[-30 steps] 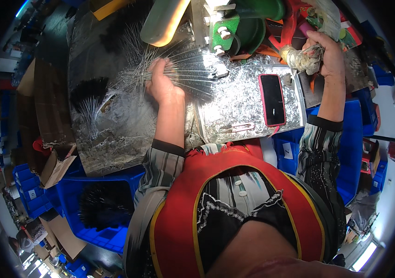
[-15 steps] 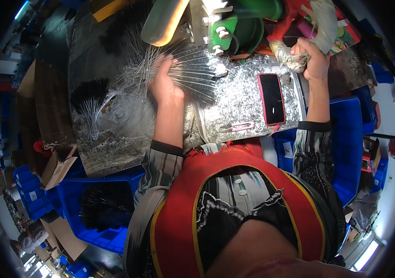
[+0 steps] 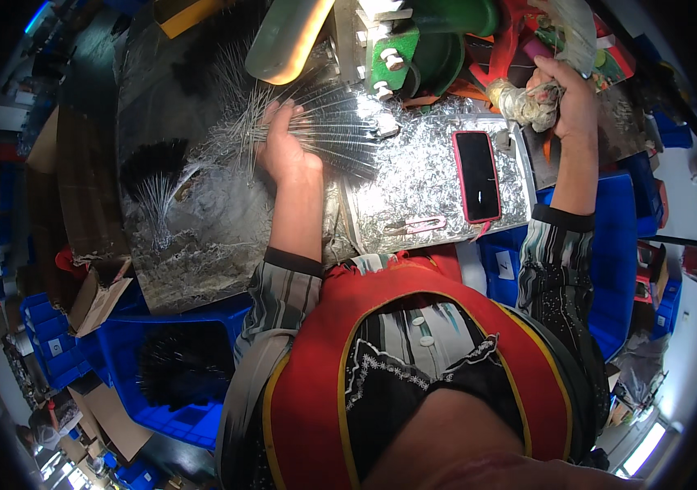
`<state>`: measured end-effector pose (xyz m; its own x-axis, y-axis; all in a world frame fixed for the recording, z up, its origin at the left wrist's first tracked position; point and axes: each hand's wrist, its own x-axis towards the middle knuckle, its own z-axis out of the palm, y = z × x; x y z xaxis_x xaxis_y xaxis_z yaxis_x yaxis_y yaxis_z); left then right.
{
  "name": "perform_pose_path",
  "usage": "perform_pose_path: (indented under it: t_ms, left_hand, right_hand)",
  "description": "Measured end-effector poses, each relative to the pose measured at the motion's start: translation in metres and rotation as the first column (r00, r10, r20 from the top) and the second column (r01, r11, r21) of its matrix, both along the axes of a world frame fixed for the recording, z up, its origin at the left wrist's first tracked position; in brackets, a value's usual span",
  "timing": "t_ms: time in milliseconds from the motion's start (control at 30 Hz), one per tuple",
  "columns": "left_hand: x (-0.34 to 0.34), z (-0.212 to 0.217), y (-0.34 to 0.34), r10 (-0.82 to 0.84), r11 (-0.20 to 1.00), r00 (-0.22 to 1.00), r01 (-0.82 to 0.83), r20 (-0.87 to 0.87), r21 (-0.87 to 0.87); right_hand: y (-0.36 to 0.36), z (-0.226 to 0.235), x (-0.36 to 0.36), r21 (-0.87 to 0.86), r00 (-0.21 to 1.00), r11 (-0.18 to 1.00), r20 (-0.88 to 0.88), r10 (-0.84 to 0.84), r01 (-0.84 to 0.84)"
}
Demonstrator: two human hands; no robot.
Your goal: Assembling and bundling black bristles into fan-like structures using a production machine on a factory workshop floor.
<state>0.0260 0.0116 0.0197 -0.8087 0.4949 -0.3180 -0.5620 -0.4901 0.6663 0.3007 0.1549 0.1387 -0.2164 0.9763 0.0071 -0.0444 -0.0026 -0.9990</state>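
Observation:
My left hand (image 3: 289, 151) is closed round a fanned bundle of thin wire brushes (image 3: 336, 131), with bare wire stems pointing left and dark bristle-like ends spreading right. The thumb lies over the stems. At the upper right, my right hand (image 3: 574, 96) grips a knob wrapped in pale, dirty cloth or plastic (image 3: 526, 106). Its fingertips are partly hidden behind the wrapping. A red piece (image 3: 508, 51) runs up from the knob beside a green machine (image 3: 434, 61) with bolts. More thin wire pieces (image 3: 156, 196) with black ends lie on the worktable (image 3: 209, 269) at the left.
A foil-like silvery board (image 3: 409, 184) bears a phone in a red case (image 3: 476, 175) and small pink-handled thread snips (image 3: 418, 224). A lit lamp (image 3: 287, 45) hangs above the left hand. Blue bins (image 3: 173, 416) flank me, the left one holding black bristly pieces (image 3: 185, 363). Cardboard (image 3: 99, 302) stands left.
My right hand and the wrapped knob have shifted a little to the right. My left hand stays nearly in place, still holding the fan of wire brushes.

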Motion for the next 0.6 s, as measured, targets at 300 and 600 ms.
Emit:
perform_pose_path:
  t_ms: [300, 600]
  left_hand:
    - [-0.009, -0.006, -0.013, -0.368, 0.930, 0.926, 0.366, -0.088, -0.037]
    - [-0.014, -0.010, -0.020, -0.452, 0.892, 0.890, 0.452, -0.069, -0.010]
  right_hand:
    - [0.010, -0.092, -0.009, 0.515, 0.949, 0.856, -0.286, 0.131, 0.037]
    - [0.010, -0.096, -0.011, 0.506, 0.951, 0.862, -0.279, 0.137, 0.024]
